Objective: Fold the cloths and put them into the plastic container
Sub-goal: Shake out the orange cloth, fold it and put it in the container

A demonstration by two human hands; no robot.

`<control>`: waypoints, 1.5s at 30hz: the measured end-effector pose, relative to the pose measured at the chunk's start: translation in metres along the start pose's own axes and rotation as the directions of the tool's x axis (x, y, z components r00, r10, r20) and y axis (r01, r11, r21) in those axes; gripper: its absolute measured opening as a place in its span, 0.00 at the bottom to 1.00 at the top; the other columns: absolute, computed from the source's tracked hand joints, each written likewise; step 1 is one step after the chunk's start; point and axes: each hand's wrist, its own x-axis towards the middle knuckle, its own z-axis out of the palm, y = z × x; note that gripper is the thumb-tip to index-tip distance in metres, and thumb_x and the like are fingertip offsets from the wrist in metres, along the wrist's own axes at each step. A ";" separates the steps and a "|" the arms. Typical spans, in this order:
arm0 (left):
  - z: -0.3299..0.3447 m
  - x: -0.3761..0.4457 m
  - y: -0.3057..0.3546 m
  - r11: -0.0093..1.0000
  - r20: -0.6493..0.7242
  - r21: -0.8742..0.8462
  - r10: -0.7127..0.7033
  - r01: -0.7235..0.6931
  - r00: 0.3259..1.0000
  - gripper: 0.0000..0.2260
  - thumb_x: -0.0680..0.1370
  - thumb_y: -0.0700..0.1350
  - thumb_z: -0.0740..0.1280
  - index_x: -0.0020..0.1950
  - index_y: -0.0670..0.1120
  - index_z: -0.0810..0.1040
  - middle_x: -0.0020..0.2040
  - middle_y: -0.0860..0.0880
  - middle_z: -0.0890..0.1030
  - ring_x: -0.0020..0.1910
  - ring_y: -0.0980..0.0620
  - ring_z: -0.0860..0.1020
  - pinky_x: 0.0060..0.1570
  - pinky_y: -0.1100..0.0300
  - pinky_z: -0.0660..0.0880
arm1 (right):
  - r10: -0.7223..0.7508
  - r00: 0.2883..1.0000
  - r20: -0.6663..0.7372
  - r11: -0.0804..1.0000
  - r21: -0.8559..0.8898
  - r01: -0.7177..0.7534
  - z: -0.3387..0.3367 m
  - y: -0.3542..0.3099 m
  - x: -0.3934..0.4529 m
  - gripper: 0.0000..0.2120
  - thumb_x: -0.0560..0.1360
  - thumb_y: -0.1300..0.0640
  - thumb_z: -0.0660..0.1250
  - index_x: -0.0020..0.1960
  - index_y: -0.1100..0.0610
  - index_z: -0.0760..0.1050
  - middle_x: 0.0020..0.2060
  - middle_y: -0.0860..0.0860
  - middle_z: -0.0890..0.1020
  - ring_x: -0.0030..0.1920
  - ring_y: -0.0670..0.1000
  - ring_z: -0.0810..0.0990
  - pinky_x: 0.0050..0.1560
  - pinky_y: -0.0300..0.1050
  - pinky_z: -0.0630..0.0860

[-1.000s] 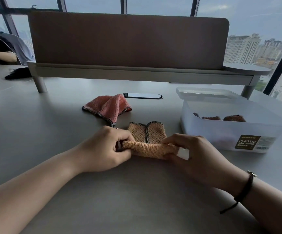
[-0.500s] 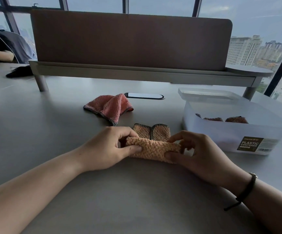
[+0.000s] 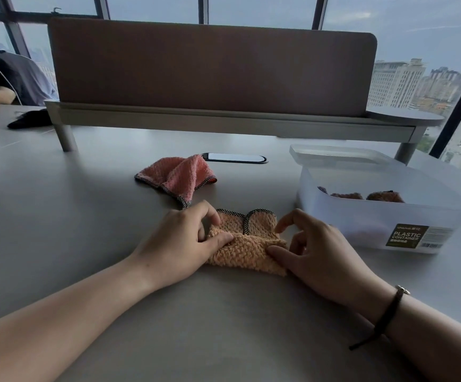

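grey table point(image 3: 58, 216) under a wall of windows, a brown divider screen across the far side. from here i see my left hand point(image 3: 179, 241) pinching the near-left end of the orange cloth point(image 3: 247, 244) between thumb and fingers, and my right hand point(image 3: 317, 249) pinching its right end, thumb on the rolled-up edge. the risk i judge: that thick nubbly pile wants to spring back, so if either pinch slips the fold opens or lands crooked over the two black-trimmed flaps behind it. the cloth lies on the table just left of the plastic container point(image 3: 383, 227), which already holds dark folded cloths. a pink cloth point(image 3: 179, 177) lies crumpled farther back, near a black phone point(image 3: 234, 158), not yet folded.
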 end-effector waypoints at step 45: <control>-0.010 0.001 0.001 0.964 0.320 0.027 0.244 -0.266 0.916 0.24 0.75 0.55 0.71 0.70 0.56 0.75 0.66 0.62 0.78 0.65 0.69 0.73 0.66 0.71 0.66 | -0.298 0.945 0.133 0.933 -0.166 0.318 0.006 0.010 0.006 0.19 0.78 0.41 0.59 0.67 0.40 0.70 0.59 0.38 0.80 0.60 0.44 0.75 0.61 0.45 0.73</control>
